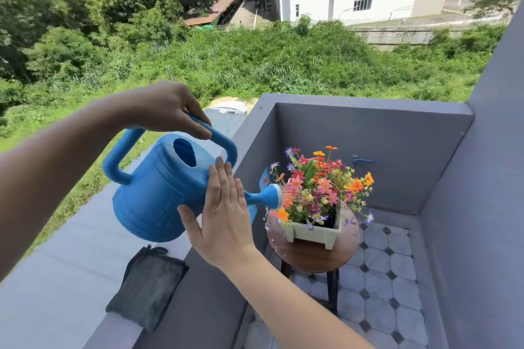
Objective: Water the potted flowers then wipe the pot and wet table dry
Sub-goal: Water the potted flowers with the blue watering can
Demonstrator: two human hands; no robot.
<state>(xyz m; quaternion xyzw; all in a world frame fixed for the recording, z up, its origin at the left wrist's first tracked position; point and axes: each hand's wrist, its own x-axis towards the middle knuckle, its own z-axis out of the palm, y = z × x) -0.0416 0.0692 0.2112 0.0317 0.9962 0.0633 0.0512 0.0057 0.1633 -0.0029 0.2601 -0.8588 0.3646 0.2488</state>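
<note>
Gripping its handle, the left hand (167, 106) tips the watering can (158, 193), spout rightward at the flowers (317, 187), seemingly spraying, right hand (224, 215) flat-open.

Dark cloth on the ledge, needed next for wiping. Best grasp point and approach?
Judging by its pose, pinch the near edge of the dark cloth from above. It lies flat on the grey ledge with that edge at the rim, so fingers can likely slip under there. The right hand, flat against the watering can, is closest.
</note>
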